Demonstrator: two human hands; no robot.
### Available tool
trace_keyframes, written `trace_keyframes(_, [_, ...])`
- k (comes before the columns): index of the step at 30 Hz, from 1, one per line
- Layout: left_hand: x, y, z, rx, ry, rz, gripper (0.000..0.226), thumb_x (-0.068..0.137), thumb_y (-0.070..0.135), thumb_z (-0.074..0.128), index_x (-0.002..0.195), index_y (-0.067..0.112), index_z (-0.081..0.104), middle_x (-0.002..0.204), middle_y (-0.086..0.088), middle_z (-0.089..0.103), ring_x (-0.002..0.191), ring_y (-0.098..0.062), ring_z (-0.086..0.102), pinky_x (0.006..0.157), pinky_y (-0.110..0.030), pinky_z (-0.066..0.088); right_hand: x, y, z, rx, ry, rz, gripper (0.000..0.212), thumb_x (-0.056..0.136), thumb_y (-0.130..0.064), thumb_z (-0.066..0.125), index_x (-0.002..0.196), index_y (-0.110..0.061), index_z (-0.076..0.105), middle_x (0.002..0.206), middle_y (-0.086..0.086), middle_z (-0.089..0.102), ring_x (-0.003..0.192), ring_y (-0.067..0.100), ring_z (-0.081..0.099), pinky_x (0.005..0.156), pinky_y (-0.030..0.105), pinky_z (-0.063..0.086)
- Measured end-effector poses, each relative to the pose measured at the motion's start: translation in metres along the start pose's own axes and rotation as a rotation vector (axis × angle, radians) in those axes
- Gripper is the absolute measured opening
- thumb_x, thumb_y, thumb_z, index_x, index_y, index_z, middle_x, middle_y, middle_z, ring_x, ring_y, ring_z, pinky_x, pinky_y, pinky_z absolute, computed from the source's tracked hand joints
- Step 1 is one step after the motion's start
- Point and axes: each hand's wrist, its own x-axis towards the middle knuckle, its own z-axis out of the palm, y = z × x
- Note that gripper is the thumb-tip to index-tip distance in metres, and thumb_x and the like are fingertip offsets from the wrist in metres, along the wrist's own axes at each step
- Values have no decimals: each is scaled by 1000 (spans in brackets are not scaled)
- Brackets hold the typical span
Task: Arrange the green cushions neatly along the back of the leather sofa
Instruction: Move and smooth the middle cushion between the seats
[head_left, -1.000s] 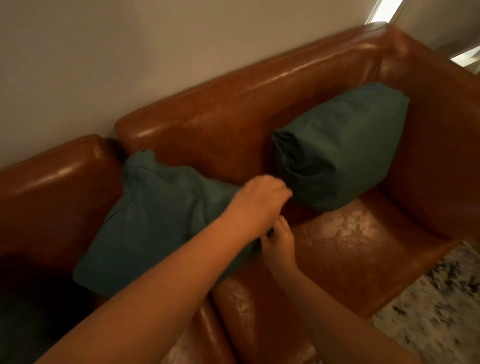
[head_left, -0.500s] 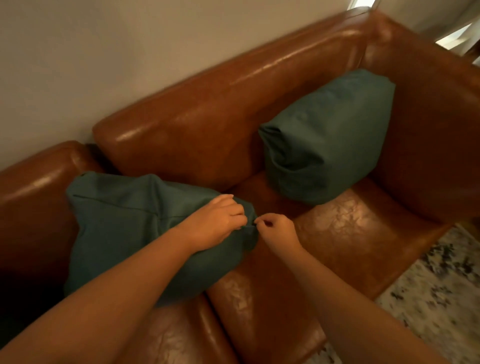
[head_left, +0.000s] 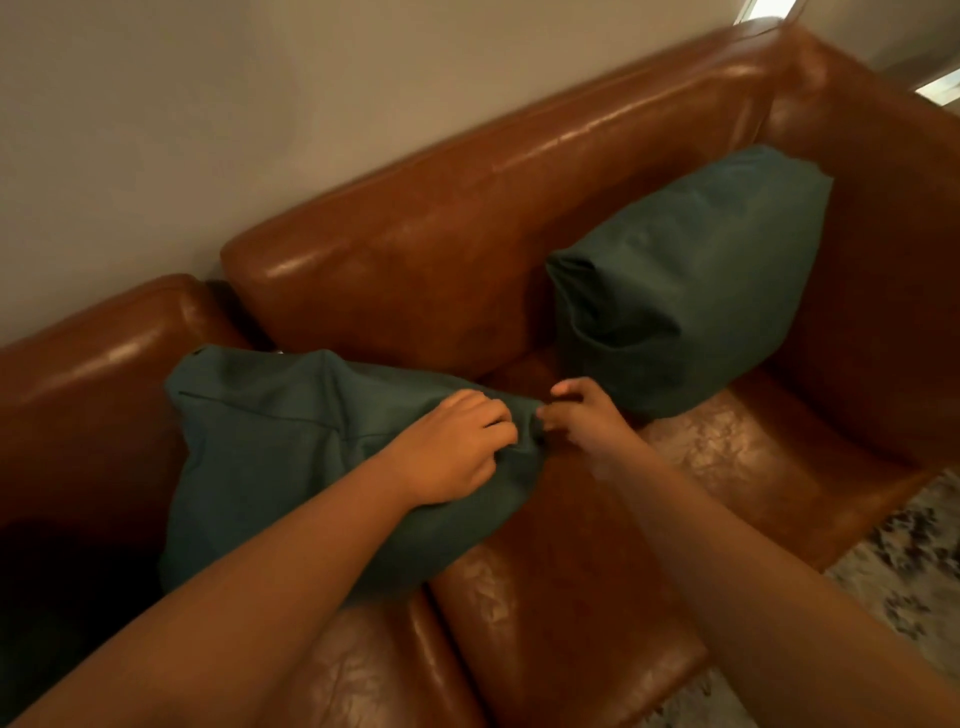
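Observation:
Two dark green cushions lie on a brown leather sofa (head_left: 467, 249). The left cushion (head_left: 291, 457) lies slumped on the seat, leaning toward the backrest. My left hand (head_left: 452, 447) grips its right-hand corner, fingers curled into the fabric. My right hand (head_left: 582, 415) pinches the tip of the same corner from the right. The right cushion (head_left: 691, 280) stands propped against the backrest and the right armrest, untouched.
A pale wall (head_left: 260, 104) runs behind the sofa. The right armrest (head_left: 893, 260) closes off the far end. A patterned rug (head_left: 883, 561) covers the floor in front at lower right. Dark shadow fills the sofa's left end (head_left: 62, 571).
The left cushion has been pulled down and turned from leaning on the backrest to lying flatter on the seat. Both hands stayed at its right corner; my right hand shifted up slightly.

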Motion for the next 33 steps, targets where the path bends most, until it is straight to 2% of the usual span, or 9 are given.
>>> trace_keyframes(5, [11, 14, 4, -248, 63, -296, 26, 89, 24, 42, 97, 8, 61, 98, -7, 59, 93, -24, 55, 86, -35, 44, 17, -38, -29, 59, 139, -104, 28, 85, 7, 48, 83, -20, 42, 68, 7, 49, 52, 17, 45, 48, 26, 36])
trace_keyframes(8, [27, 14, 7, -291, 127, -457, 18, 93, 22, 51, 101, 8, 61, 101, -8, 59, 98, -24, 55, 88, -38, 44, 12, -51, -47, 161, 23, -78, 20, 90, 2, 55, 91, -17, 48, 76, 6, 52, 60, 14, 51, 53, 26, 44])
trace_keyframes(10, [36, 13, 6, -309, 134, -490, 19, 95, 22, 51, 105, 10, 61, 105, -7, 60, 102, -24, 55, 90, -38, 44, 6, -45, -49, -81, -67, -21, 19, 90, -3, 56, 99, -19, 51, 82, 3, 56, 70, 12, 54, 61, 26, 44])
trace_keyframes(13, [39, 16, 3, -226, 46, -491, 30, 95, 34, 50, 118, 16, 58, 117, -2, 58, 111, -21, 51, 95, -35, 40, 1, -20, -37, -284, -210, 73, 30, 89, -9, 61, 113, -25, 50, 95, -1, 58, 83, 9, 53, 68, 26, 41])
trace_keyframes(18, [45, 20, 9, 43, -124, -484, 52, 87, 57, 52, 125, 22, 55, 121, 1, 55, 114, -22, 47, 95, -38, 37, 2, -1, -24, -108, -185, -54, 18, 87, -3, 64, 93, -18, 57, 87, 3, 58, 74, 9, 57, 59, 16, 47])
trace_keyframes(22, [48, 21, 18, 137, -88, -447, 26, 93, 37, 51, 112, 21, 59, 110, 0, 59, 108, -22, 52, 87, -36, 35, 0, 13, -20, -43, -152, -86, 25, 76, 5, 73, 89, -10, 57, 77, 2, 60, 71, 13, 60, 58, 19, 52])
trace_keyframes(26, [44, 14, 20, 151, 32, -302, 1, 82, 20, 66, 82, 20, 65, 78, 0, 63, 75, -24, 61, 67, -36, 40, 4, 23, -22, 16, -133, -116, 21, 75, -1, 75, 83, -10, 58, 75, 0, 61, 71, 13, 60, 62, 23, 51])
trace_keyframes(30, [43, 7, 17, 150, 192, -294, 7, 85, 24, 60, 80, 22, 65, 77, 3, 64, 75, -23, 60, 64, -37, 41, 5, 21, -24, -32, -113, -174, 13, 84, -7, 68, 91, 2, 63, 77, 4, 64, 72, 13, 62, 63, 21, 53])
trace_keyframes(33, [38, 3, 2, 178, 66, -320, 28, 88, 45, 55, 97, 21, 66, 96, 1, 63, 93, -24, 57, 75, -38, 41, 11, 29, -30, -167, -7, -254, 5, 84, -13, 69, 84, -9, 66, 75, 4, 64, 72, 16, 61, 66, 32, 53])
